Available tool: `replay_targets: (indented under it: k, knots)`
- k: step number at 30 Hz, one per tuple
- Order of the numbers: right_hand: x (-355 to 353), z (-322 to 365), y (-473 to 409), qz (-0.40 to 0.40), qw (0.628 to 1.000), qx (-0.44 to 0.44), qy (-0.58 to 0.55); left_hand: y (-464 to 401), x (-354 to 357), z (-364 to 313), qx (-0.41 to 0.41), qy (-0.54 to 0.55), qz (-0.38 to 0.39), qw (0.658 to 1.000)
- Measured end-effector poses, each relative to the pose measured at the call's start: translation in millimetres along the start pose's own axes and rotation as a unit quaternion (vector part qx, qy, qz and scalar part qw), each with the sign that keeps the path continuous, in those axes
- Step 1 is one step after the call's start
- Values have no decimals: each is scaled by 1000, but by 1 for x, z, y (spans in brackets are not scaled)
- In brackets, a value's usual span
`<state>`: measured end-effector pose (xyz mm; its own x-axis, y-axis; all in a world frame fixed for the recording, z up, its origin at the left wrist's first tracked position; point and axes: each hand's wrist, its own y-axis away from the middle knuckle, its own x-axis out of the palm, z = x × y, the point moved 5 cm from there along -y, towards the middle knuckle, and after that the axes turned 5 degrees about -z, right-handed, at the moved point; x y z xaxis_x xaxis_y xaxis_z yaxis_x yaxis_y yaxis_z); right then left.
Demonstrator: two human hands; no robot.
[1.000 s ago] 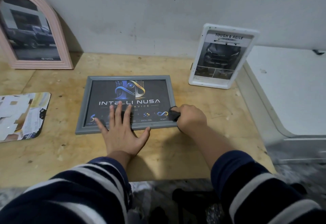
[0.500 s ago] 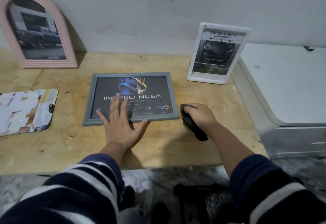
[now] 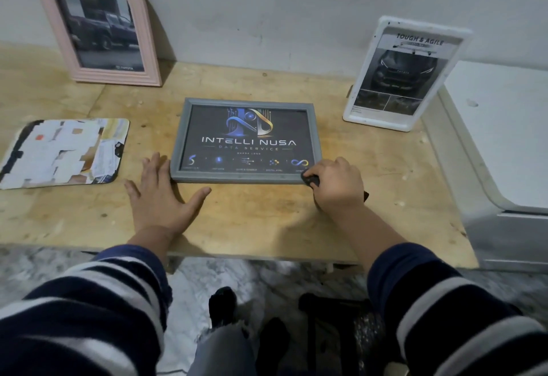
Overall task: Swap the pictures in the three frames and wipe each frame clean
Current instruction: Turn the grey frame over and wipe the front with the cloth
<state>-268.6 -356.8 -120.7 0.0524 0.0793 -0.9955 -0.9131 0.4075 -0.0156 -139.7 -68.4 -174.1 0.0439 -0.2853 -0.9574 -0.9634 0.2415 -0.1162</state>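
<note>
A grey frame [image 3: 181,138] with a dark "Intelli Nusa" picture lies flat in the middle of the wooden table [image 3: 267,221]. My left hand [image 3: 160,194] lies flat on the table at the frame's near left corner, fingers spread. My right hand [image 3: 335,186] grips a black cloth [image 3: 310,180] and holds it against the frame's near right corner. A pink arched frame [image 3: 100,20] with a truck picture leans on the wall at the back left. A white frame [image 3: 406,73] with a car picture stands at the back right.
A worn mat [image 3: 62,152] with patchy print lies on the table's left side. A white appliance [image 3: 504,138] adjoins the table's right edge. The grey wall [image 3: 267,5] closes the back. Below the near edge are marbled floor and my knees.
My left hand slid off the picture glass onto the table at the frame's left corner. My right hand moved the cloth from the table back to the frame's near right corner.
</note>
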Motion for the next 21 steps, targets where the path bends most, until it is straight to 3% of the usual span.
replay_targets:
  k: [21]
  knots:
    - [10, 102, -20, 35, 996, -79, -38, -1, 3, 1, -7, 28, 3, 1000]
